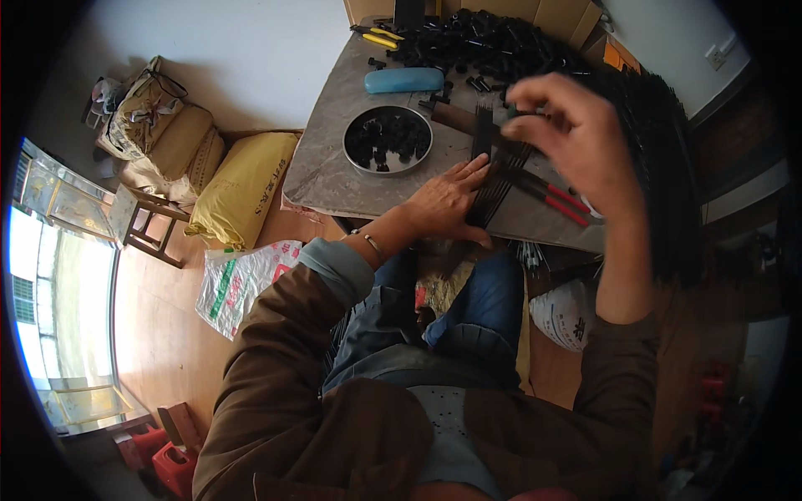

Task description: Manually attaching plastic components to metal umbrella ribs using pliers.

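I see left hand (449, 198) spread flat on thin black rods (493, 194); right hand (576, 125) half-curled, blurred, can't tell grip; rods look light, stiff, I'd pinch mid-length

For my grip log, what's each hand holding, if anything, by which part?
Left hand lies on thin black rods, toward their nearer ends; a grip can't be confirmed. Right hand: too blurred to tell.
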The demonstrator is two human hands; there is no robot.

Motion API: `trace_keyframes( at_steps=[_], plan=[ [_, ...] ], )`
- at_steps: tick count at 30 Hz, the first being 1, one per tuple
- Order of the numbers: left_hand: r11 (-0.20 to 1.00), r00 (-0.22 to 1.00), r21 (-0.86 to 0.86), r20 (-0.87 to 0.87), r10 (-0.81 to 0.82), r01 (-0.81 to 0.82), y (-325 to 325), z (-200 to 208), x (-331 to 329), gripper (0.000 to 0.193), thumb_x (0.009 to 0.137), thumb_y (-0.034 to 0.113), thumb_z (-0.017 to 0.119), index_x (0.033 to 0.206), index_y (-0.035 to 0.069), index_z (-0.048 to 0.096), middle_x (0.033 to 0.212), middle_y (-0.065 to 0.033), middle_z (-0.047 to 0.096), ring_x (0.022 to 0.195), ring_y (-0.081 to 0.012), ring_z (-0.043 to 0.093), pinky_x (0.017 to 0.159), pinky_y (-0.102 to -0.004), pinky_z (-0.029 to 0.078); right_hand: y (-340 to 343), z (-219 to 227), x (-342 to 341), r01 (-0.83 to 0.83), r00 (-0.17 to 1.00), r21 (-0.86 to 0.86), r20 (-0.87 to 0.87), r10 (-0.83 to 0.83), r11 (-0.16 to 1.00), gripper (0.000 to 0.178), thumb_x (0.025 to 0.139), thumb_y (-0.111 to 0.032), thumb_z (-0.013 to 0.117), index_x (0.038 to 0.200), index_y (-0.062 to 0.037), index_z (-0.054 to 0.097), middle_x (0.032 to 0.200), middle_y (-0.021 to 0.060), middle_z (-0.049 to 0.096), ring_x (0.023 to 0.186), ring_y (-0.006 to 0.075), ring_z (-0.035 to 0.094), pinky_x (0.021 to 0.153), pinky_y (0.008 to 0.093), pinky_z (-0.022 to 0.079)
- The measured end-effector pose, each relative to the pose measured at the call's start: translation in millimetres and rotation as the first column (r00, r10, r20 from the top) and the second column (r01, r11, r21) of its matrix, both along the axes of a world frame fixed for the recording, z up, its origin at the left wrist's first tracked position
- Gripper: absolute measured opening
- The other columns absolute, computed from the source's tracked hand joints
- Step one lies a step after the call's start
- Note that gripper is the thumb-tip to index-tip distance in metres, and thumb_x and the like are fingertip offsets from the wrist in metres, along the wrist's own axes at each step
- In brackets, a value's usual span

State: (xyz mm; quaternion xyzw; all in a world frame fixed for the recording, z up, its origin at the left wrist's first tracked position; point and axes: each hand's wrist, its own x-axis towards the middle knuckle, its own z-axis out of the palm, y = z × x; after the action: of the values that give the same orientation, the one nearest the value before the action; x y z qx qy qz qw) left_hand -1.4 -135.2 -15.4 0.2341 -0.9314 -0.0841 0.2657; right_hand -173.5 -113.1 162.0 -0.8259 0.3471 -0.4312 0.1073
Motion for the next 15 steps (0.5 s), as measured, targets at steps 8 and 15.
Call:
trace_keyframes(
  at_steps=[8, 15],
  plan=[
    [0.996, 0.997, -0.023, -0.005, 0.082, -0.082, 1, 1, -5, 0.103, 0.068, 0.067, 0.065, 0.137, -0.004, 0.039, 0.149, -0.0254, 0.024, 0.141, -0.0392, 0.017, 0.115, -0.0471, 0.017, -138, -96, -151, 0.510, 0.853, 0.216, -0.250, -0.458, 0.833, 0.019, 0.083, -0.024, 0.065, 0.093, -0.0097, 0.071, 0.079, 0.0037, 0.069, 0.074, 0.0163, 0.064, 0.068, 0.0298, 0.049],
    [0.990, 0.990, 0.002, 0.034, 0.140, -0.140, 2, -2, 1, 0.105, 0.067, 0.071, 0.062, 0.133, -0.008, 0.042, 0.149, -0.0252, 0.023, 0.141, -0.0394, 0.015, 0.115, -0.0479, 0.015, -152, -118, -130, 0.659, 0.707, 0.261, -0.537, -0.461, 0.706, 0.018, 0.080, -0.024, 0.065, 0.093, -0.0123, 0.070, 0.089, 0.0048, 0.068, 0.088, 0.0227, 0.064, 0.078, 0.0340, 0.048]
  ],
)
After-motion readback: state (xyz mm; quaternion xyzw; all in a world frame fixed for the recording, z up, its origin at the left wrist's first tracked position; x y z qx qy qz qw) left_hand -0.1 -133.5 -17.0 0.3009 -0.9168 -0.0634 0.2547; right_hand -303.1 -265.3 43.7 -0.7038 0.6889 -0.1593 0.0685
